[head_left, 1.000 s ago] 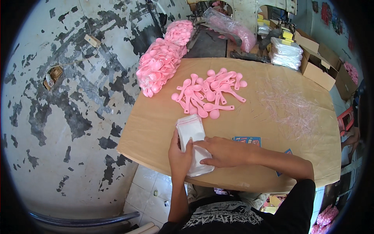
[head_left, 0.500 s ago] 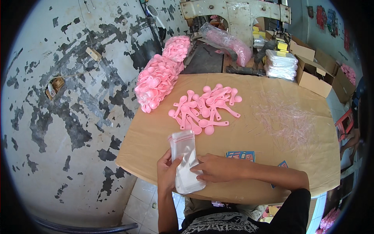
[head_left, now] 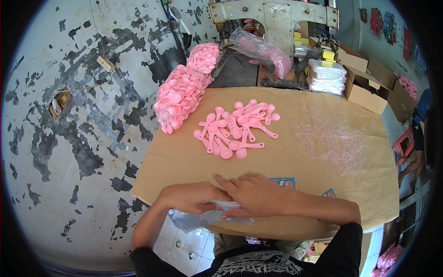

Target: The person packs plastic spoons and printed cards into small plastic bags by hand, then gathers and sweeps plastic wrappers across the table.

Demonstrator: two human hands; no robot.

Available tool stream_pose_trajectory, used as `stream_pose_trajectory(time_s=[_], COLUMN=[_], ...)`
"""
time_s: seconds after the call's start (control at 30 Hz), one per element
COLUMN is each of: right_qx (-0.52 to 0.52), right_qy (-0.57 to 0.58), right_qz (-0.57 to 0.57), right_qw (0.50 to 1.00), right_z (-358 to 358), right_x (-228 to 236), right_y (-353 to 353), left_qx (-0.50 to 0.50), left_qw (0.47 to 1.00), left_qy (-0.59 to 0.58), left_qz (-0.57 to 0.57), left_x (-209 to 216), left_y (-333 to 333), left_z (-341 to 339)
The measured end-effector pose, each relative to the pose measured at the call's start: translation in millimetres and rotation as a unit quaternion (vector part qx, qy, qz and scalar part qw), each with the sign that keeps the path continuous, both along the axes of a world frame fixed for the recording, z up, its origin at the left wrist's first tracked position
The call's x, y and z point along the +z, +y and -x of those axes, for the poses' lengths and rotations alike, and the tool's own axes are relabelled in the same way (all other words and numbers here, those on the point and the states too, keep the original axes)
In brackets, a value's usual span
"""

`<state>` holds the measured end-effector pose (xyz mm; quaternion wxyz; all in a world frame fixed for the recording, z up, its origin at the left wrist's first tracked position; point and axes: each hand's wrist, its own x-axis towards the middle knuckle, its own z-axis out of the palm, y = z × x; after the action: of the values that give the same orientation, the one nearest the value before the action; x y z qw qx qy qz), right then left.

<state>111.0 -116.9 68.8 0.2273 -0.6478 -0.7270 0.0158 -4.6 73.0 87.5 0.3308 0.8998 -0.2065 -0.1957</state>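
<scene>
Peeling grey-and-white paint covers the wall on our left, and against it leans a long clear bag stuffed with pink scoops, its lower end touching the far left corner of the cardboard-covered counter we work at.

Our left hand sits at the near edge of the counter, fingers curled down and closed on the clear plastic bag. That bag lies flat and crumpled under both our hands, its long axis running roughly left to right along the counter's near edge, with its loose left end hanging off into the air below our left wrist. It looks thin, glossy and see-through, with a whitish cast where it folds; we cannot tell if anything is inside it.

Our right hand lies just beside the left one and partly over it, fingers stretched out flat and pointing left, pressing the bag's top side down onto the counter while the thumb tucks beneath at the bag's edge. So both hands are on the bag, the left at its hanging end, the right over its middle.

Straight ahead of our hands, well apart from them, lies a loose heap of pink spoons, handles crossing every way. Right of that, a scatter of thin clear strips glints on the cardboard. Small blue printed cards peek out beside our right forearm. Farther right stand open cardboard boxes and a stack of clear packets.
</scene>
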Motion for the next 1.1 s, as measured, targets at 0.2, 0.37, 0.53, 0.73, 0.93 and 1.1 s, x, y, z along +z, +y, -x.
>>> stream_pose_trajectory(time_s=[0.2, 0.37, 0.53, 0.73, 0.93, 1.1], right_qx=[-0.048, -0.004, -0.062, -0.048, -0.083, -0.062], right_qy=[0.137, 0.239, 0.303, 0.361, 0.133, 0.153], right_qz=[0.138, 0.059, 0.113, 0.122, 0.145, 0.151], right_qw=[0.98, 0.969, 0.944, 0.923, 0.977, 0.975], right_z=[-5, -24, -22, -15, -31, -25], right_x=[-5, -3, 11, -28, -52, -57], right_y=[3, 7, 6, 10, 13, 29], left_qx=[-0.014, -0.042, 0.089, 0.075, 0.425, 0.597], left_qw=[0.999, 0.996, 0.989, 0.969, 0.881, 0.79], left_qy=[0.017, 0.024, 0.118, 0.14, -0.157, -0.105], left_qz=[-0.038, -0.08, 0.019, -0.188, -0.136, -0.091], left_x=[25, 34, 55, 44, -48, -129], left_y=[15, 36, 67, 88, 88, 7], left_z=[-23, -18, -6, -32, 34, 76])
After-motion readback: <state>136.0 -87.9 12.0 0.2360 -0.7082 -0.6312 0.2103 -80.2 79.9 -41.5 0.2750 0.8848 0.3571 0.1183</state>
